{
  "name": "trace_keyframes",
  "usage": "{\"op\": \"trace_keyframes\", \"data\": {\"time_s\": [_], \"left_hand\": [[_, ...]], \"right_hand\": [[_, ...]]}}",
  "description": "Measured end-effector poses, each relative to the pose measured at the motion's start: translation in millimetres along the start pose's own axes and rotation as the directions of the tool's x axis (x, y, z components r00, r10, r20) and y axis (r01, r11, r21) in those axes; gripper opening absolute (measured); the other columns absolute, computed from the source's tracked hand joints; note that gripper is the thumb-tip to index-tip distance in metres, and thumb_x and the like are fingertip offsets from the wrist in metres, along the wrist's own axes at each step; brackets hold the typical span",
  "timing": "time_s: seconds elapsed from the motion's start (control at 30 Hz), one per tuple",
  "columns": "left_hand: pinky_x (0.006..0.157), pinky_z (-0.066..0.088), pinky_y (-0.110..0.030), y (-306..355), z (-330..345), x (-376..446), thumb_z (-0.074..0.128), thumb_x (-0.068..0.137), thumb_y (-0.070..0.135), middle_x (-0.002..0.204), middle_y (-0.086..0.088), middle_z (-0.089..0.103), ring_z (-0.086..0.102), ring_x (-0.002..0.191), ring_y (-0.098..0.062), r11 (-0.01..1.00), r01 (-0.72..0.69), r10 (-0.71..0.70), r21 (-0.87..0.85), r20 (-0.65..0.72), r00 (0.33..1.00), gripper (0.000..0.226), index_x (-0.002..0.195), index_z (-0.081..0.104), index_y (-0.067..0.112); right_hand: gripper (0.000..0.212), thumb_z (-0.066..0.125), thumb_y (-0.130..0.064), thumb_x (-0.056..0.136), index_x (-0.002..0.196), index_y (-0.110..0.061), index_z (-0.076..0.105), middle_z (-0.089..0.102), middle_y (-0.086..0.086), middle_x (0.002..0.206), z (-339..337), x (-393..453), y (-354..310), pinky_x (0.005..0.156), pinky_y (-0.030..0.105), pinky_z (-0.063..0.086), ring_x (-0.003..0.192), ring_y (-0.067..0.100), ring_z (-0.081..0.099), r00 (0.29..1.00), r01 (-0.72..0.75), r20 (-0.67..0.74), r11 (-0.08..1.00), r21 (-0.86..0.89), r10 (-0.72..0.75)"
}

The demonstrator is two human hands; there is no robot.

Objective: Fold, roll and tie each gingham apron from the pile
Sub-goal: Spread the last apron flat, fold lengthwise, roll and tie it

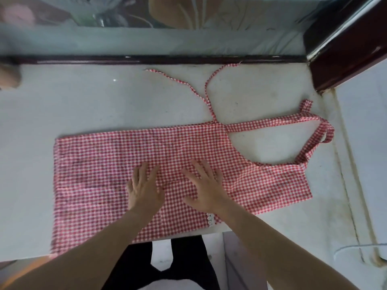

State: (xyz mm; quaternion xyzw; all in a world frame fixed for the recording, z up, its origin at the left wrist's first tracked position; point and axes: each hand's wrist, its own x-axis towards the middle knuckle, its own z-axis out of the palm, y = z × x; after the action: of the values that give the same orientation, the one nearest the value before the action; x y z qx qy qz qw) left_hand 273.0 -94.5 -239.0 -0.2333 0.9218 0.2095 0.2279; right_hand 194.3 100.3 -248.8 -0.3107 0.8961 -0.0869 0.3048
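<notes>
A red-and-white gingham apron (pixel 100 164) lies spread flat on a pale counter (pixel 62 105), folded lengthwise, its bib end pointing right. Two thin waist ties (pixel 206 88) trail toward the back edge. The wide neck strap (pixel 314 122) loops out at the right. My left hand (pixel 143 187) lies flat on the middle of the cloth with fingers straight. My right hand (pixel 206 186) presses flat beside it, fingers spread. A small white lace trim (pixel 210 219) shows at the apron's near edge by my right wrist.
A dark rail (pixel 167 59) and a window run along the back of the counter. A dark red frame post (pixel 343 49) stands at the back right. A raised white ledge (pixel 360 143) borders the right side. The counter's near edge sits just below the apron.
</notes>
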Motion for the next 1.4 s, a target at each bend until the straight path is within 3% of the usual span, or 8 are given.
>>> {"op": "trace_keyframes", "data": {"time_s": [0.2,0.37,0.6,0.73,0.87,1.03,1.2,1.4], "left_hand": [[0.119,0.011,-0.053,-32,-10,-6,0.058,0.093,0.04,0.164,-0.006,-0.001,-0.001,0.151,-0.03,0.995,-0.102,0.101,0.001,0.068,0.993,0.075,0.154,0.017,0.028],[0.106,0.038,-0.041,-40,-7,-35,0.057,0.086,0.004,0.121,0.002,0.051,0.044,0.116,-0.018,0.95,-0.307,0.307,-0.063,-0.008,0.952,0.034,0.116,0.059,0.02],[0.116,0.027,-0.046,-47,2,-47,0.071,0.077,0.041,0.139,-0.004,0.025,0.024,0.132,-0.024,0.972,-0.222,0.188,0.077,0.314,0.931,0.081,0.142,0.026,0.02],[0.115,0.028,-0.044,-48,5,-47,0.069,0.082,0.032,0.143,-0.009,0.024,0.026,0.134,-0.027,0.937,-0.283,0.211,0.206,0.312,0.926,0.081,0.144,0.021,0.016],[0.116,0.025,-0.047,-31,3,-45,0.069,0.079,0.051,0.145,-0.013,0.02,0.022,0.137,-0.031,0.951,-0.213,0.118,0.225,0.371,0.921,0.092,0.144,0.016,0.012],[0.111,0.03,-0.058,-4,10,-59,0.061,0.073,0.075,0.149,-0.021,0.012,0.018,0.141,-0.04,0.909,-0.209,0.038,0.361,0.427,0.903,0.115,0.147,0.009,0.004],[0.098,0.049,-0.038,-8,4,-58,0.054,0.092,0.017,0.132,-0.014,0.043,0.044,0.121,-0.028,0.913,-0.198,0.137,0.357,0.19,0.972,0.043,0.132,0.04,0.009],[0.092,0.052,-0.028,-44,-12,-49,0.042,0.102,0.012,0.117,0.0,0.065,0.063,0.104,-0.017,0.891,-0.318,0.269,0.325,0.187,0.945,0.025,0.121,0.056,0.02]], "right_hand": [[0.102,0.062,-0.066,0.083,0.154,-0.044,-0.008,-0.027,-0.003,0.163,7,1,-12,0.117,0.065,-0.01,0.149,0.027,-0.025,0.992,-0.105,0.057,0.985,-0.136,0.113],[0.048,0.064,-0.047,0.087,0.127,-0.023,0.054,0.049,0.0,0.135,19,-30,-24,0.111,0.052,0.035,0.127,0.02,0.043,0.98,-0.017,-0.197,0.998,0.066,0.03],[0.086,0.057,-0.082,0.072,0.139,-0.036,0.031,0.032,0.001,0.143,48,-63,5,0.113,0.062,0.03,0.136,0.03,0.034,0.994,0.106,0.044,0.993,-0.059,-0.103],[0.074,0.084,-0.038,0.075,0.137,-0.034,0.043,0.041,0.003,0.138,45,-60,8,0.107,0.061,0.038,0.13,0.03,0.044,0.99,0.141,0.001,0.989,-0.038,-0.141],[0.029,0.069,-0.015,0.091,0.119,-0.015,0.067,0.059,0.004,0.124,37,-55,5,0.103,0.049,0.048,0.116,0.026,0.056,0.989,0.098,-0.121,0.991,0.093,-0.086],[0.022,0.046,-0.013,0.104,0.111,-0.005,0.065,0.065,0.0,0.1,9,-43,-16,0.077,0.022,0.043,0.087,0.017,0.059,0.986,-0.136,-0.043,0.931,0.338,0.16],[0.018,0.052,-0.022,0.1,0.107,-0.009,0.062,0.065,0.004,0.1,11,-48,-19,0.081,0.031,0.048,0.088,0.017,0.059,0.992,-0.098,-0.051,0.968,0.233,0.112],[0.073,0.082,-0.031,0.067,0.129,-0.02,0.045,0.042,0.006,0.138,51,-70,-12,0.107,0.053,0.043,0.127,0.029,0.044,0.989,-0.059,-0.139,0.995,-0.076,0.048]]}}
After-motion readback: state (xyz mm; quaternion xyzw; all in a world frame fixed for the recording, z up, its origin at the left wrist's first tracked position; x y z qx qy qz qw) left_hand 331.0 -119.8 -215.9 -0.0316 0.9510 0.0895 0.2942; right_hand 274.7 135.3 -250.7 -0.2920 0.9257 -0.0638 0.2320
